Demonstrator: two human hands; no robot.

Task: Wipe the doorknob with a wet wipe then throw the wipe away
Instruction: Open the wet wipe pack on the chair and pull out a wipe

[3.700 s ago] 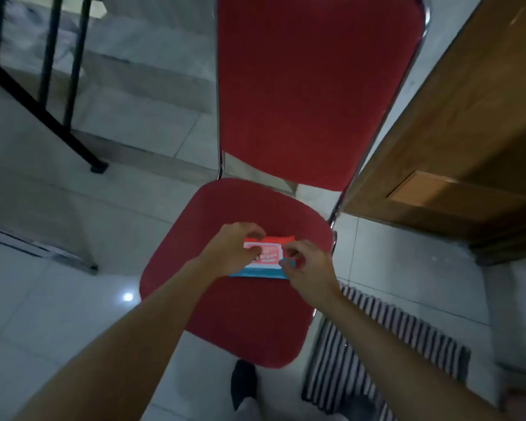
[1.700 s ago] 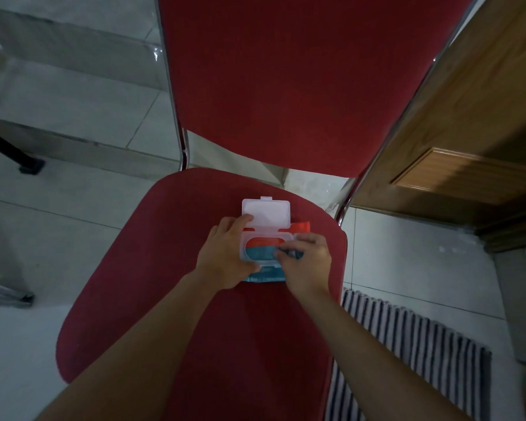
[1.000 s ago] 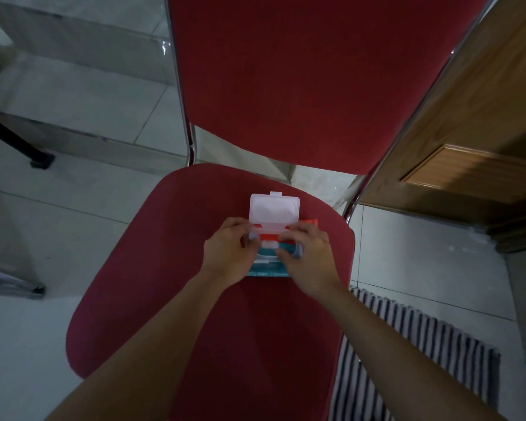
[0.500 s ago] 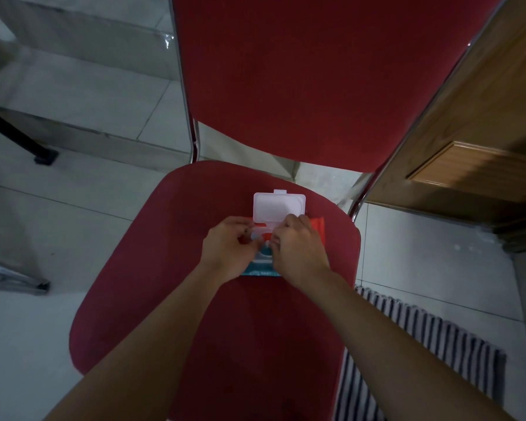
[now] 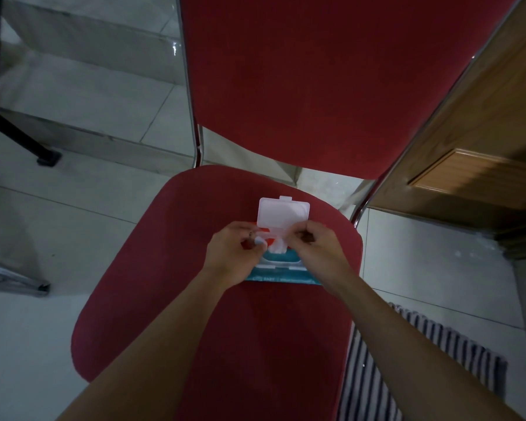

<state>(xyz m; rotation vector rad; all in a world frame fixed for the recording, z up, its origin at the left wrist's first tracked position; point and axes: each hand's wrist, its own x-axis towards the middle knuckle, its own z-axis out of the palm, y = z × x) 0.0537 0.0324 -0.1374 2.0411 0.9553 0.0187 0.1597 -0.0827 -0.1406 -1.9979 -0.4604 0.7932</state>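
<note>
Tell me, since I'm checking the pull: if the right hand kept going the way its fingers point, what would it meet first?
Probably the left hand: the right hand points leftward across the wipe, though depth is uncertain.

Head camera looks steeply down, close over the red chair [image 5: 255, 344].

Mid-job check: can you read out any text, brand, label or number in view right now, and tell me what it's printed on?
Wet wipe pack, teal front strip: a line of pale print, too small and blurred to read.
Flip lid, open: plain white, no text.
Pack's red part, between left hand and right hand: mostly covered, nothing legible.
Red chair, door, striped mat: no text visible.
</note>
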